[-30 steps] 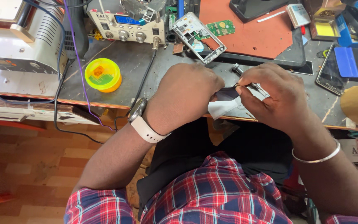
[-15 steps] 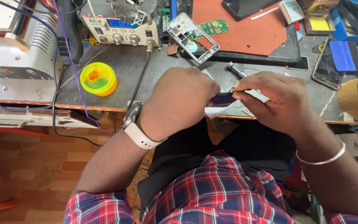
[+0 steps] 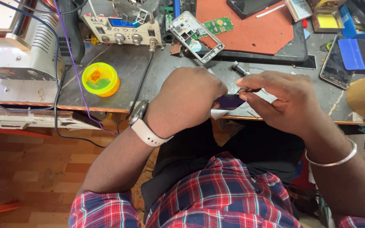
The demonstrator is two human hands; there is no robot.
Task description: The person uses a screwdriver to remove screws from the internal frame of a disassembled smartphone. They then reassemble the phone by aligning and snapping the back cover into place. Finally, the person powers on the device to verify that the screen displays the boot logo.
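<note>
While both hands' fingers clamp the dark phone part (image 3: pixel 229 101) past the counter (image 3: pixel 148 80) edge, a slip could drop it.

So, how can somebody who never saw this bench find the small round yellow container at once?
Start at the big white machine on the bench's left end. Just to its right, near the bench's front edge, sits the yellow container, left of the left hand. It is the only round, bright yellow-green thing there, with an orange centre.
</note>
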